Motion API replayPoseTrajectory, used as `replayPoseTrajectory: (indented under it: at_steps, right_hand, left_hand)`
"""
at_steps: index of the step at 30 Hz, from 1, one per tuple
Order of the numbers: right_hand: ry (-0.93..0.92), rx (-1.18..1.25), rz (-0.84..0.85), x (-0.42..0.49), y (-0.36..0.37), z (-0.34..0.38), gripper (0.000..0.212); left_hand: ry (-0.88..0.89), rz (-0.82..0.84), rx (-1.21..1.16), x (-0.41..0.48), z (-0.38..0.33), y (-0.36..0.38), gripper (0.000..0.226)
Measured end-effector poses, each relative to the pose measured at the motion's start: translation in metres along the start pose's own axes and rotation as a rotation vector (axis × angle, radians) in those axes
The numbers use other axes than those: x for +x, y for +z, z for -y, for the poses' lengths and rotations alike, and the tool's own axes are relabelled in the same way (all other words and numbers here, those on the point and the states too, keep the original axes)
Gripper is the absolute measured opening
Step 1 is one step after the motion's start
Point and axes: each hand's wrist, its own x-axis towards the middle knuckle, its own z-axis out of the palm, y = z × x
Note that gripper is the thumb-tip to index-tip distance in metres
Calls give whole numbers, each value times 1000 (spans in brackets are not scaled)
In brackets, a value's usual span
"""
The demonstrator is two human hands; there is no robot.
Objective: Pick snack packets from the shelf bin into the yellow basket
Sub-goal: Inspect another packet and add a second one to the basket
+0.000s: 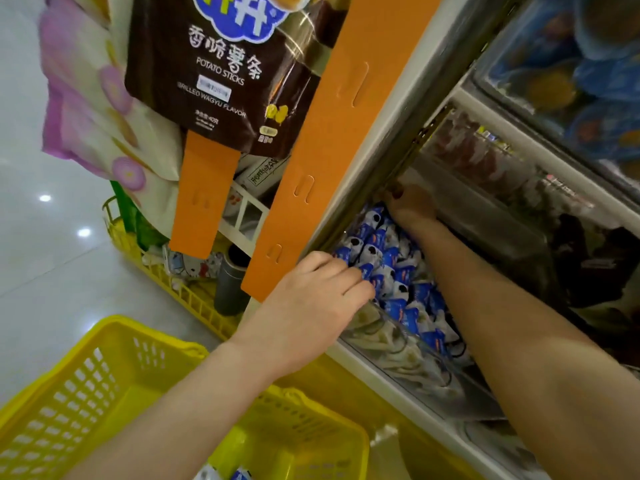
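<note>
A clear shelf bin (391,344) holds several small blue-and-white snack packets (391,268). My left hand (311,303) reaches over the bin's near left corner, its fingers curled down onto the packets there. My right hand (410,204) is deep at the bin's far end, fingers bent into the packets; what they hold is hidden. The yellow basket (104,386) sits below at the lower left, under my left forearm, with a couple of blue-and-white packets (225,474) showing at its bottom edge.
Orange display strips (332,140) hang left of the bin, with a brown potato-stick bag (225,71) and a pink-flowered bag (100,98) above. A second yellow basket (180,289) with goods and a dark cylinder (230,282) stands on the floor. Neighbouring bins lie to the right.
</note>
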Motion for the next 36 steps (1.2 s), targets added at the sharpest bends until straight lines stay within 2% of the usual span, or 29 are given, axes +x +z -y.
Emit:
replayPoseTrajectory:
  at_steps: [3,9,14,17,20,25,29,33,36]
  right_hand:
    - [22,0,-15,7,1,2,44]
    - [0,80,-162,5,-8,6,24]
    - [4,87,-42,3,-13,2,34]
    - [44,181,-38,6,-14,-5,41]
    - [87,171,24,9,-13,-13,46]
    - [73,249,48,13,-9,-22,24]
    - [20,269,-55,13,-7,-24,22]
    - [-31,296,-316,-2,-14,-20,20]
    - [-54,329,-484,-22,-29,-18,20]
  left_hand:
    - [6,15,8,1,1,-1,17]
    - [-12,45,27,3,-3,-6,18]
    - [-65,93,17,4,-12,-13,17]
    - [-82,110,2,1,-15,-15,21]
    - [-75,114,-9,0,-14,-15,22]
    - [-73,99,-11,0,-12,-13,19]
    - [-68,100,-13,1,-11,-12,16]
    - [-71,151,18,1,-12,-15,14]
    - [-144,244,4,2,-16,-16,27]
